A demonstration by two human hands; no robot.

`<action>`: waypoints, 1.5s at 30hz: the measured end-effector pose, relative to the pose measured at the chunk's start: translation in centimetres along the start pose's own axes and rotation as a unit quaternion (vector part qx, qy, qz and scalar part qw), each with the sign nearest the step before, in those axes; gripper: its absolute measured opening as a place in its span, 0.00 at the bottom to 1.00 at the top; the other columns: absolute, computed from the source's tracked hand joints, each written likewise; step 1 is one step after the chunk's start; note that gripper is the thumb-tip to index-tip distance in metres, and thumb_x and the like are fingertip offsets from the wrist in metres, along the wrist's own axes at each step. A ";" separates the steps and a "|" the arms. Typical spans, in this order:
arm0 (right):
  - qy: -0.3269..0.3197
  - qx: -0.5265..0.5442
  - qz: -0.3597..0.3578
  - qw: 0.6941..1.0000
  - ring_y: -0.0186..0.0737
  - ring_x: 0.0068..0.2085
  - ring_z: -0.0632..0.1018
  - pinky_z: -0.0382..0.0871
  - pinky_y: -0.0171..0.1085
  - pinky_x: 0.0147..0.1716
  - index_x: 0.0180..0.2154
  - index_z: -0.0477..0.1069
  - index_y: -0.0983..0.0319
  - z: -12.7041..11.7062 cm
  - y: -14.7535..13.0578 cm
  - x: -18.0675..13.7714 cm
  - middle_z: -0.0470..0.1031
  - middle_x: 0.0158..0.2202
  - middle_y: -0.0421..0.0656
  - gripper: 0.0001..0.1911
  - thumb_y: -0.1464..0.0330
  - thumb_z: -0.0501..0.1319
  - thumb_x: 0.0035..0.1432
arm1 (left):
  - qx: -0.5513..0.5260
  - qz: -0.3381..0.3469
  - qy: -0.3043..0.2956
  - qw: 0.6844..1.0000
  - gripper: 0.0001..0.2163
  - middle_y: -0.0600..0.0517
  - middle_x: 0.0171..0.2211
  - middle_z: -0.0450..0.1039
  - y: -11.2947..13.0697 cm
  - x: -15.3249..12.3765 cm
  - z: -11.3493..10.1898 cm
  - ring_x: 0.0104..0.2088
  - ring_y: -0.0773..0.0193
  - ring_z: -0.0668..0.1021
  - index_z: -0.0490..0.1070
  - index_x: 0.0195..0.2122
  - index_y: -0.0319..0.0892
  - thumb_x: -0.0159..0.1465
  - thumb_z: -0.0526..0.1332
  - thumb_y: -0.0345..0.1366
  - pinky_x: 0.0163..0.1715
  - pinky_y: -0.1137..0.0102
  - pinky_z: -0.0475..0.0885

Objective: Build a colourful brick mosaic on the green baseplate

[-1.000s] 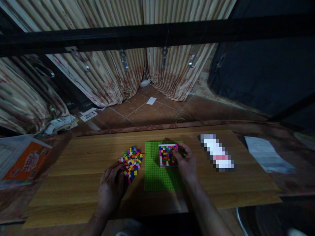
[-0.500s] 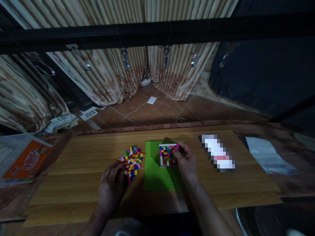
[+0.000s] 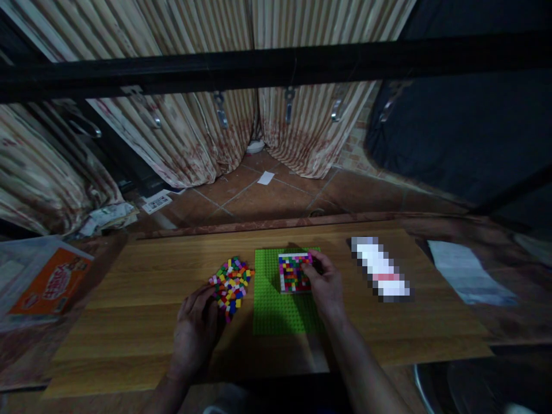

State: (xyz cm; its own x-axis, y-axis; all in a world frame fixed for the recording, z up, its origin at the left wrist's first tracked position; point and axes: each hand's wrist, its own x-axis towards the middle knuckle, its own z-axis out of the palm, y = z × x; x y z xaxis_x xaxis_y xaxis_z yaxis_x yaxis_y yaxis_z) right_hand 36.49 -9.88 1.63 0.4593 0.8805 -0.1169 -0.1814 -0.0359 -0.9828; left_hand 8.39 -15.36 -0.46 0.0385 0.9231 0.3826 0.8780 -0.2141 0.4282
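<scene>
A green studded baseplate (image 3: pixel 276 307) lies on the wooden table (image 3: pixel 129 299). A square patch of small multicoloured bricks with a white border (image 3: pixel 292 271) is built on its far right part. My right hand (image 3: pixel 325 284) rests at the patch's right edge, fingers curled and pinched against the bricks. A loose pile of small coloured bricks (image 3: pixel 232 282) lies left of the baseplate. My left hand (image 3: pixel 195 330) sits just below and left of that pile, fingers curled, fingertips touching its near edge.
A pixelated white object (image 3: pixel 382 270) lies on the table to the right. A paper sheet (image 3: pixel 468 273) lies further right. An orange box (image 3: pixel 49 284) sits at the left. Beyond the table are a tiled floor, striped curtains and a black bar overhead.
</scene>
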 end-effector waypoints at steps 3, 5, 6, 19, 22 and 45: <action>-0.005 0.008 0.002 1.000 0.44 0.37 0.78 0.72 0.44 0.40 0.41 0.74 0.60 0.0 0.1 0.0 0.80 0.36 0.42 0.20 0.62 0.67 0.43 | -0.001 -0.005 -0.001 1.000 0.13 0.45 0.48 0.73 0.0 0.0 0.0 0.48 0.56 0.74 0.70 0.46 0.42 0.64 0.53 0.40 0.51 0.59 0.70; -0.006 0.003 -0.005 1.000 0.45 0.39 0.78 0.72 0.44 0.41 0.42 0.74 0.59 -0.1 0.2 0.0 0.80 0.38 0.42 0.20 0.62 0.67 0.44 | -0.005 -0.007 -0.001 1.000 0.13 0.45 0.48 0.73 0.0 0.0 0.0 0.49 0.56 0.74 0.70 0.46 0.42 0.64 0.53 0.40 0.51 0.58 0.70; -0.005 0.001 -0.007 1.000 0.45 0.40 0.78 0.72 0.45 0.42 0.42 0.74 0.59 -0.2 0.2 0.0 0.80 0.38 0.43 0.20 0.62 0.67 0.44 | -0.007 -0.007 -0.003 1.000 0.13 0.45 0.49 0.73 0.0 -0.1 -0.1 0.49 0.55 0.74 0.70 0.46 0.42 0.64 0.53 0.40 0.51 0.58 0.70; -0.028 -0.050 -0.012 0.998 0.45 0.39 0.78 0.71 0.45 0.42 0.44 0.76 0.60 0.2 -0.1 0.9 0.79 0.40 0.44 0.24 0.57 0.69 0.44 | -0.006 -0.012 -0.006 1.000 0.13 0.44 0.49 0.72 0.2 -0.1 -0.1 0.49 0.56 0.74 0.68 0.47 0.42 0.65 0.53 0.39 0.51 0.57 0.70; -0.023 -0.057 -0.022 0.998 0.44 0.39 0.77 0.71 0.44 0.42 0.43 0.77 0.60 0.3 -0.1 0.8 0.79 0.39 0.43 0.23 0.57 0.69 0.44 | -0.011 -0.011 -0.006 1.000 0.12 0.44 0.49 0.72 0.3 -0.1 -0.1 0.50 0.56 0.73 0.68 0.47 0.42 0.65 0.53 0.39 0.52 0.57 0.70; -0.040 0.011 0.025 0.999 0.44 0.38 0.78 0.72 0.43 0.40 0.42 0.76 0.59 0.0 -0.2 1.0 0.80 0.38 0.43 0.25 0.54 0.70 0.42 | -0.037 -0.016 0.042 0.998 0.13 0.46 0.48 0.73 1.4 0.0 -1.3 0.51 0.56 0.75 0.71 0.45 0.44 0.65 0.52 0.41 0.50 0.59 0.73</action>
State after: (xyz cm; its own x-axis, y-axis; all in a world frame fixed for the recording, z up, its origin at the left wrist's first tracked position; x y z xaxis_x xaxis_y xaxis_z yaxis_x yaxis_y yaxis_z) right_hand 36.97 -8.97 1.69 0.3774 0.9132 -0.1537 -0.2217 -0.0721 -0.9724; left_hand 8.98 -16.02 1.18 -0.0317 0.9004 0.4340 0.8408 -0.2107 0.4986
